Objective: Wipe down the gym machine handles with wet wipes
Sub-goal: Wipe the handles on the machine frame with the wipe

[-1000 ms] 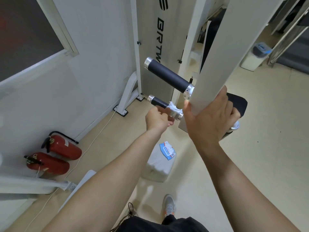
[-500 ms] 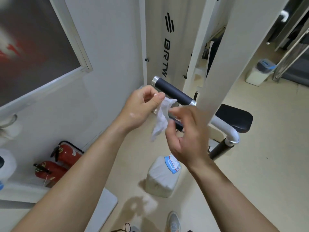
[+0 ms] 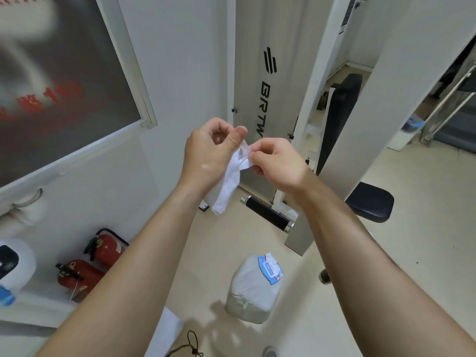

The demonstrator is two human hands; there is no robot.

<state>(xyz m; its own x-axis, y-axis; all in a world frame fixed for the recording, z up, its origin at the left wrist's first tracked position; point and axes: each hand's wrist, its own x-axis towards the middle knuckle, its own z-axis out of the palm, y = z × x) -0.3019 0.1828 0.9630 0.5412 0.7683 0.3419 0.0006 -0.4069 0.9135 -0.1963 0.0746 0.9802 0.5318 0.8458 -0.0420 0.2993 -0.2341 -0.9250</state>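
Left grip (image 3: 208,155) - thumb and forefinger pinch the top edge of the wet wipe (image 3: 230,181), other fingers curled loosely. Right grip (image 3: 280,163) pinches the same wipe on its right edge, just beside the left thumb. Both are clenched on the wipe, raised in front of the chest, forearms bare.

The wipe is white and crumpled, and hangs down behind the left wrist with its lower end loose. It touches only the two grips.

On the floor by the feet are a shoe tip (image 3: 269,353) and a dark looped cord (image 3: 193,343). Just beyond them the wipes pack (image 3: 253,292) stands upright (white, with a blue-and-red label on top).

Left, against the wall, two red fire extinguishers (image 3: 103,253) lie side by side.

The machine handle (image 3: 266,214) is a black sleeve with chrome end caps, slanting below the hands - neither the grips nor the wipe touch it. A black seat pad (image 3: 371,202) sits to its right.

Behind are a white shroud (image 3: 247,86) with black lettering and a black back pad (image 3: 340,112) between white uprights. A blurred framed panel (image 3: 64,86) with red marks hangs on the left wall.
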